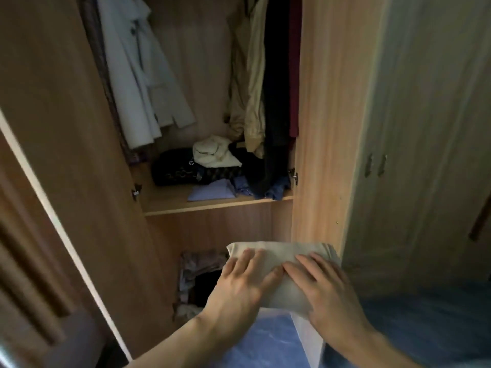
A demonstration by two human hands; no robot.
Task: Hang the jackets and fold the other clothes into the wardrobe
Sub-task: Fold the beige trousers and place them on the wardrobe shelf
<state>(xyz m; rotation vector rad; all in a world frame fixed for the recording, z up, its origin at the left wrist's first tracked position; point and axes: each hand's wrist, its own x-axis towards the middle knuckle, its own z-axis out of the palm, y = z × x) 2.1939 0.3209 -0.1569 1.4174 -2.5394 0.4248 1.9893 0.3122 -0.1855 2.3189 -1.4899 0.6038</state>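
A folded cream cloth (281, 254) is held in front of the open wardrobe, below its shelf (212, 207). My left hand (239, 282) lies on its left side with fingers spread flat on top. My right hand (318, 282) covers its right side the same way; the thumbs are hidden beneath. On the shelf lie folded and loose clothes: a cream piece (215, 154), a dark bundle (175, 168) and a lilac-blue folded shirt (212, 192). Above hang a pale blue-grey coat (140, 75), a beige jacket (252, 88) and dark garments (277, 88).
The wardrobe's left door (66, 155) stands open beside me and its right side panel (324, 128) is close to the cloth. Crumpled clothes (199, 274) lie in the wardrobe's bottom. A blue patterned surface (265, 341) is below my arms. A second closed wardrobe (425, 155) stands at right.
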